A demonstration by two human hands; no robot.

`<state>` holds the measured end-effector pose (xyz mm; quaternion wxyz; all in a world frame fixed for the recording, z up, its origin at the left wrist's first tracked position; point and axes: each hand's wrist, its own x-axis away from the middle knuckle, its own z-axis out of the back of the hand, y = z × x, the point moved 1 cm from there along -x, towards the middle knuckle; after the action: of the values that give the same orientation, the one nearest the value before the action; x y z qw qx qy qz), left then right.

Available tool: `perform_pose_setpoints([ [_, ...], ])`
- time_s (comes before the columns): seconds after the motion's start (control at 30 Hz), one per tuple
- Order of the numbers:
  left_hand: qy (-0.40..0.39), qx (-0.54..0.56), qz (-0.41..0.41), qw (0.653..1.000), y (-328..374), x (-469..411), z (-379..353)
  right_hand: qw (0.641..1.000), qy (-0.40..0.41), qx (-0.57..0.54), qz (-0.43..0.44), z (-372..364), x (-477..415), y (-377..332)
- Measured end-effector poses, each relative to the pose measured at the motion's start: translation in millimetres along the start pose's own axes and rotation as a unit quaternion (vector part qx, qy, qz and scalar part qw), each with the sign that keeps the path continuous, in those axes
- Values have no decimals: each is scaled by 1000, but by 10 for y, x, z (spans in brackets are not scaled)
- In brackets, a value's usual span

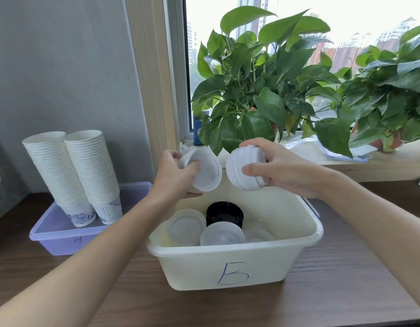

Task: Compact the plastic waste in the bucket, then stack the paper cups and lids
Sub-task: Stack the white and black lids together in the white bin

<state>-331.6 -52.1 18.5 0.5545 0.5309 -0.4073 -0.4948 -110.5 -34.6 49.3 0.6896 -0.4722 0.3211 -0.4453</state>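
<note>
so both hands are up over the white tub (228,267), the one with a blue "b" scrawled on the front. the left hand (176,175) has its fingers (192,165) curled round some white lids (206,173). can't tell how many, the flat round face is turned toward the other hand. the right hand (284,168) grips a ribbed lid stack (242,178), thumb across the front and the other fingers hooked over the top. the two bunches sit just beside each other, tilted roughly face to face with a thin gap between them, not touching as far as i can see.

down in the tub there's a black lid stack (224,214) toward the back, and a few cloudy see-through lids (186,226) lying in front of it and to both sides, leaning on each other. the tub sits on a dark wood table (334,291).

off to the left on the same table is a purple see-through box (60,239) with two tall paper cup stacks (86,173) standing in it side by side, open ends up, both leaning a bit to the left. the bottom cups have a blue pattern.

behind the tub is a windowsill (381,166) with leafy green plants (251,79) on it and some clear plastic lying under the leaves.
</note>
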Motion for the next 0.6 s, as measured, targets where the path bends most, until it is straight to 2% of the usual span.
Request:
perform_pose_setpoints([
  [0.07, -9, 33, 12, 999, 1, 9, -44, 998, 27, -49, 33, -43, -30, 1],
  [0.27, -44, 88, 69, 993, -70, 18, -111, 982, 122, -82, 121, -223, -139, -12],
  [0.47, -87, 114, 135, 980, -31, 47, -157, 962, 209, -6, 175, -487, -211, -54],
  [0.6, -114, 150, 173, 967, -18, 49, -146, 955, 203, 50, 212, -649, -249, 20],
])
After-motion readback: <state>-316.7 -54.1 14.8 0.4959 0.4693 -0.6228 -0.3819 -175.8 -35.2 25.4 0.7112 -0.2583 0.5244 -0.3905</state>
